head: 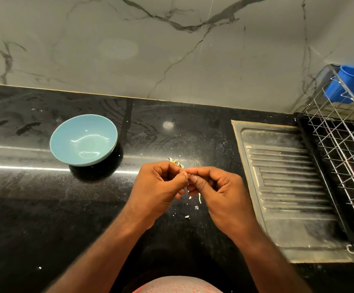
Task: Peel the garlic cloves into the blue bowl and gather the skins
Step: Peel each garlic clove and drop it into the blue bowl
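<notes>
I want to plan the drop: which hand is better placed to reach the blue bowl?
Probably left. The blue bowl stands to the left of both hands, so the left hand is nearer; the right hand would have to cross over it.

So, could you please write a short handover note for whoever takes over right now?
Hands: left hand and right hand pinch, fingertips together, what is presumably a garlic clove, hidden by the fingers.
The blue bowl sits empty on the counter, to their left.
Loose skins lie scattered on the counter around the hands.
Done: nothing in the bowl.
Left: peeling, gathering skins.
</notes>
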